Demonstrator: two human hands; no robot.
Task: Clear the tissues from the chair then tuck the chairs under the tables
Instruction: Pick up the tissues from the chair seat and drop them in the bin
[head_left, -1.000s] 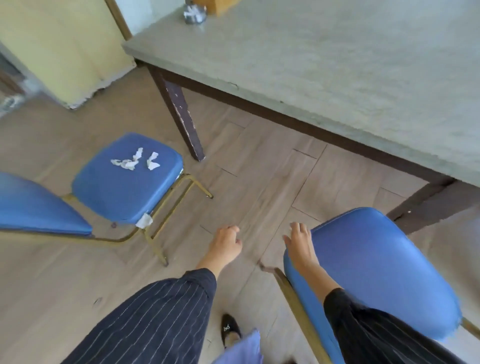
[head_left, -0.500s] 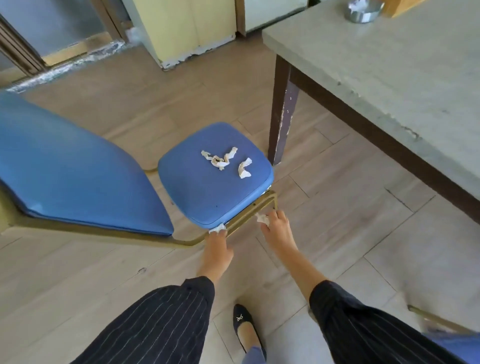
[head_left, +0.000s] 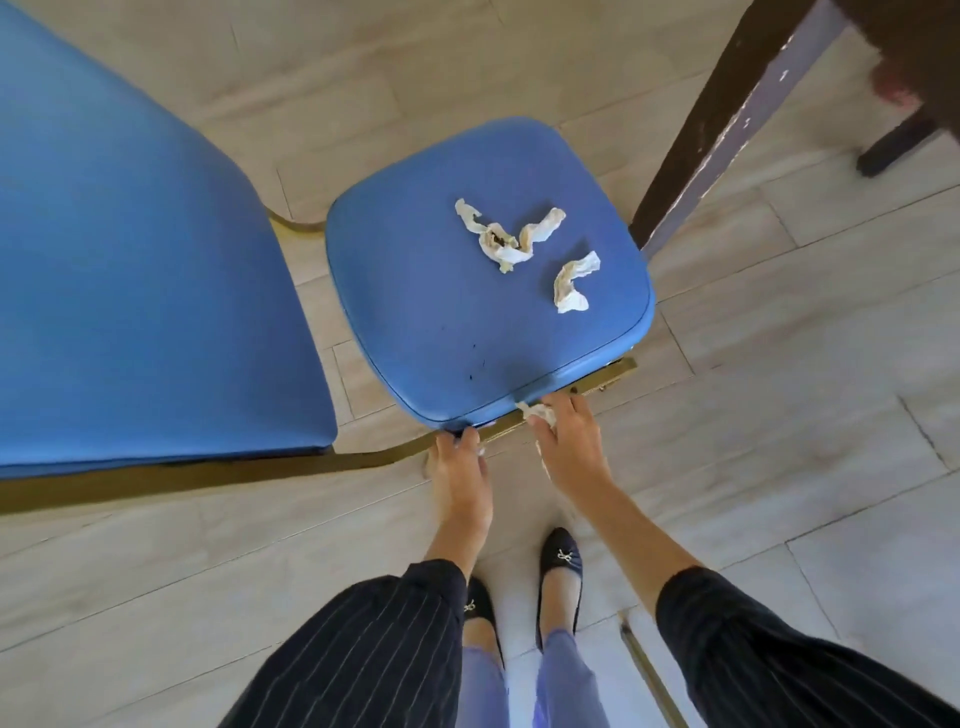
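Head view: you are looking straight down on a blue padded chair (head_left: 483, 322). Its seat fills the middle of the frame and its backrest (head_left: 145, 270) spreads across the left side. The tissues (head_left: 501, 239) lie on the far right part of the seat. One is a twisted, tangled clump with a dark stain in it, and a separate curled strip (head_left: 571, 283) sits just beside it, toward the seat's right edge. Neither of your hands touches them.

Your left hand (head_left: 460, 467) is at the seat's near left corner. Its fingers are bent over the edge where the cushion meets the gold frame (head_left: 608, 376), and it grips the chair there. Your right hand (head_left: 569, 441) is just right of it at the near edge, with its fingertips reaching in under the cushion onto the frame. A small white scrap (head_left: 537, 413) lies against its forefinger and thumb. You cannot tell from here whether the hand pinches that scrap or only touches it. The two hands are close together but apart.

A dark, scuffed table leg (head_left: 727, 119) slants down from the upper right and ends just behind the seat's right corner. Your striped sleeves (head_left: 363, 654) come in from the bottom of the frame, with your dark flat shoes (head_left: 561, 561) between them on the pale plank floor (head_left: 779, 415). A thin gold bar (head_left: 649, 675) crosses the lower right, beside your right sleeve.
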